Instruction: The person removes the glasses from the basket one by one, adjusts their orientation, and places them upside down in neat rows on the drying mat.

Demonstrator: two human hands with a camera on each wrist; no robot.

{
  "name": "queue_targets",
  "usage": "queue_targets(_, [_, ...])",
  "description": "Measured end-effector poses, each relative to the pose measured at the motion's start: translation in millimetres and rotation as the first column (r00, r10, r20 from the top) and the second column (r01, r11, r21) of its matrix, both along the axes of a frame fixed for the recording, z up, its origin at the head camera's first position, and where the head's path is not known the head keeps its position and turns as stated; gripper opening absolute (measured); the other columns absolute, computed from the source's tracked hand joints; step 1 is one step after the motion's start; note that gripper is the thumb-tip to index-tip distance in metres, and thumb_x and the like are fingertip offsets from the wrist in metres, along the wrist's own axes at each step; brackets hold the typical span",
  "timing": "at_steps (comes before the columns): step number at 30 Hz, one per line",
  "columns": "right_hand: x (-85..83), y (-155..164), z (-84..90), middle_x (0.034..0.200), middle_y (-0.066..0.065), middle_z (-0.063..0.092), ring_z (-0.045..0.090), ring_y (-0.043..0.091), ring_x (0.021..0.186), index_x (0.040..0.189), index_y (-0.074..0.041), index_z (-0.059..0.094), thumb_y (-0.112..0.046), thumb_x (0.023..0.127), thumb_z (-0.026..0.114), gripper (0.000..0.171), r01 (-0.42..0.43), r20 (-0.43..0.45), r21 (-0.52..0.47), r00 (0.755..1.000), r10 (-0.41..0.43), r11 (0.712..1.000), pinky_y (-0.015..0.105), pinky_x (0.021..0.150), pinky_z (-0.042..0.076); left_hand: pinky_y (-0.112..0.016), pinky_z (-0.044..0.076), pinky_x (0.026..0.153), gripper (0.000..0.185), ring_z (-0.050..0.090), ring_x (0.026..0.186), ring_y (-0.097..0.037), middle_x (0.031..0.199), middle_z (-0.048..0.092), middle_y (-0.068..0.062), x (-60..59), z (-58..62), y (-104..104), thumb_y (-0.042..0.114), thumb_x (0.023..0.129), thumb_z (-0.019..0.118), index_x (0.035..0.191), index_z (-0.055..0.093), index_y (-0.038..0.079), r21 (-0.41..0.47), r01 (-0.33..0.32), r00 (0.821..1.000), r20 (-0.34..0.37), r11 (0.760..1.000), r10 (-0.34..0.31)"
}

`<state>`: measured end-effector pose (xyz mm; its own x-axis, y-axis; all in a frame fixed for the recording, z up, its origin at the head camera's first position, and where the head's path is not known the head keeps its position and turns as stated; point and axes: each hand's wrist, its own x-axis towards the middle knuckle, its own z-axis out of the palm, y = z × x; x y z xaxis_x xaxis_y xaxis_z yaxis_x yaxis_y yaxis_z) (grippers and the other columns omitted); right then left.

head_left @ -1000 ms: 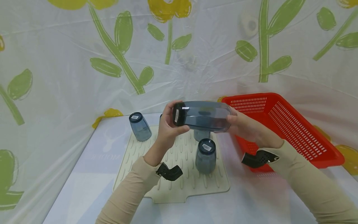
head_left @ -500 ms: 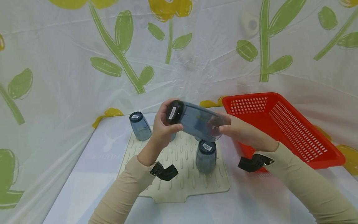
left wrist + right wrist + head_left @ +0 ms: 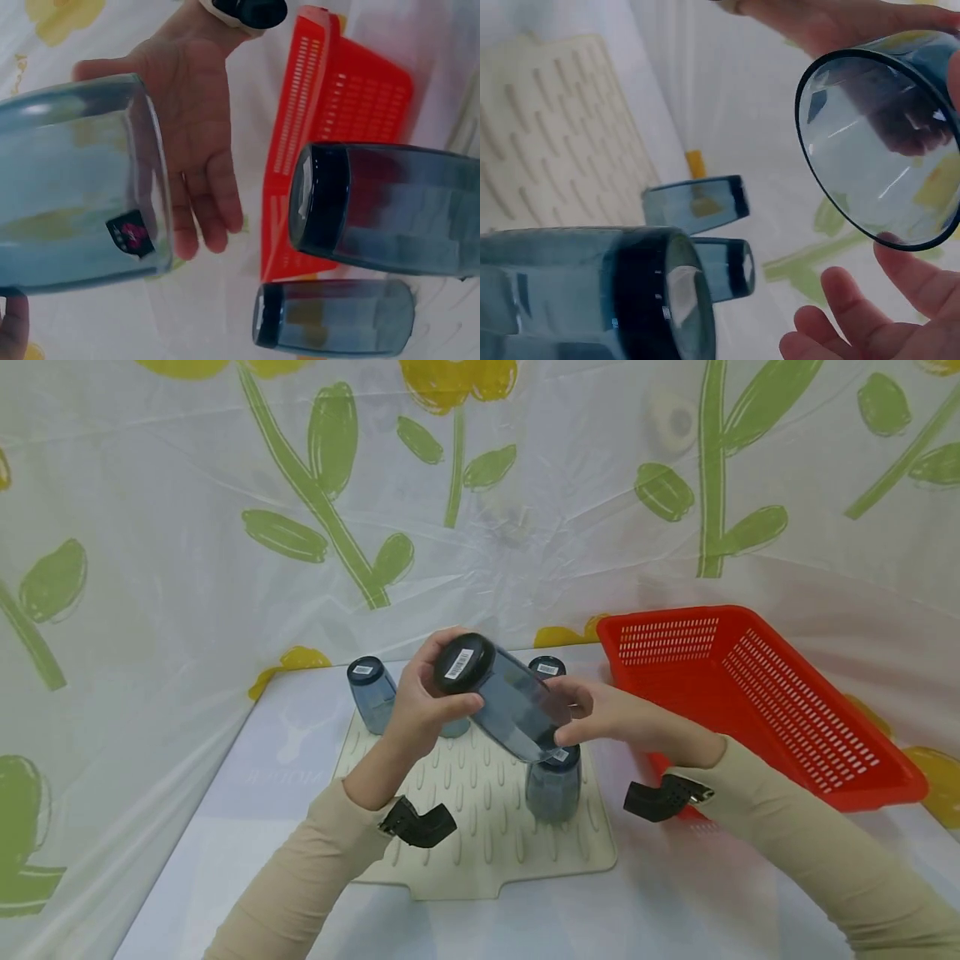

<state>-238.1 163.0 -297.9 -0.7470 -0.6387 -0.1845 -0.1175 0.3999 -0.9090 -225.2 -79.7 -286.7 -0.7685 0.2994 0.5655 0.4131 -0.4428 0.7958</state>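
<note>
A blue-tinted drinking glass (image 3: 510, 706) is held tilted above the mat, its dark labelled base up to the left and its mouth down to the right. My left hand (image 3: 412, 702) grips it near the base, thumb on the near side. My right hand (image 3: 626, 720) is at the rim with fingers spread. In the left wrist view, that right hand (image 3: 187, 112) shows its palm and extended fingers beside the glass mouth. The right wrist view shows the open rim (image 3: 877, 150) with a right fingertip (image 3: 900, 259) right at its edge.
Several matching glasses stand upside down on a cream ridged mat (image 3: 457, 843): one far left (image 3: 369, 693), one partly hidden behind the left hand (image 3: 453, 728), one at the back (image 3: 547, 667) and one near right (image 3: 553, 793). A red perforated basket (image 3: 802, 710) sits on the right.
The glass has gone from nearly level to a steeper tilt, mouth downward, and shifted left. The right hand has moved left and down, its fingers loosening from the rim.
</note>
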Motion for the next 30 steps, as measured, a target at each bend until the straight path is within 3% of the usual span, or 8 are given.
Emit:
queue_targets(8, [4.8, -12, -9.6, 0.138, 0.021, 0.039, 0.032, 0.039, 0.128, 0.135, 0.001, 0.036, -0.039, 0.077, 0.070, 0.078, 0.035, -0.168, 0.041, 0.985, -0.027, 0.999, 0.054, 0.103, 0.029, -0.021, 0.048, 0.075, 0.069, 0.054, 0.091, -0.009, 0.105, 0.055, 0.003, 7.0, 7.6, -12, 0.039, 0.055, 0.086, 0.112, 0.054, 0.016, -0.161, -0.048, 0.994, 0.087, 0.986, 0.063])
queue_targets(15, [12.8, -19, -9.6, 0.132, 0.014, 0.046, 0.038, 0.033, 0.123, 0.128, -0.005, 0.048, -0.033, 0.076, 0.073, 0.065, 0.103, -0.385, 0.094, 0.921, -0.060, 0.990, 0.058, 0.097, 0.034, -0.022, 0.049, 0.074, 0.073, 0.054, 0.087, -0.009, 0.105, 0.054, 0.001, 7.2, 4.7, -21, 0.041, 0.056, 0.085, 0.114, 0.052, 0.012, -0.254, -0.079, 0.988, 0.111, 0.964, 0.110])
queue_targets(22, [17.6, -18, -10.7, 0.140, 0.016, 0.035, 0.031, 0.032, 0.127, 0.135, -0.007, 0.041, -0.033, 0.080, 0.069, 0.067, 0.161, -0.511, 0.181, 0.858, -0.047, 0.970, 0.057, 0.094, 0.037, -0.023, 0.050, 0.072, 0.082, 0.055, 0.087, -0.010, 0.108, 0.051, -0.001, 9.0, 2.5, -31, 0.032, 0.058, 0.086, 0.123, 0.046, 0.001, -0.340, -0.122, 0.973, 0.146, 0.933, 0.180])
queue_targets(26, [18.8, -16, -13.8, 0.142, 0.017, 0.031, 0.027, 0.032, 0.129, 0.138, -0.008, 0.038, -0.035, 0.081, 0.066, 0.070, 0.212, -0.574, 0.216, 0.817, -0.052, 0.953, 0.059, 0.095, 0.035, -0.024, 0.050, 0.073, 0.073, 0.054, 0.086, -0.011, 0.108, 0.051, -0.001, 9.4, -0.3, -37, 0.018, 0.062, 0.083, 0.123, 0.047, 0.000, -0.404, -0.179, 0.957, 0.141, 0.897, 0.254])
queue_targets(30, [19.2, -12, -18.1, 0.142, 0.017, 0.031, 0.026, 0.033, 0.129, 0.139, -0.008, 0.036, -0.038, 0.080, 0.066, 0.073, 0.274, -0.638, 0.250, 0.768, -0.054, 0.929, 0.061, 0.096, 0.032, -0.026, 0.048, 0.076, 0.064, 0.053, 0.089, -0.015, 0.112, 0.050, -0.003, 9.4, -4.0, -42, 0.007, 0.066, 0.078, 0.123, 0.049, 0.002, -0.482, -0.244, 0.938, 0.102, 0.841, 0.331])
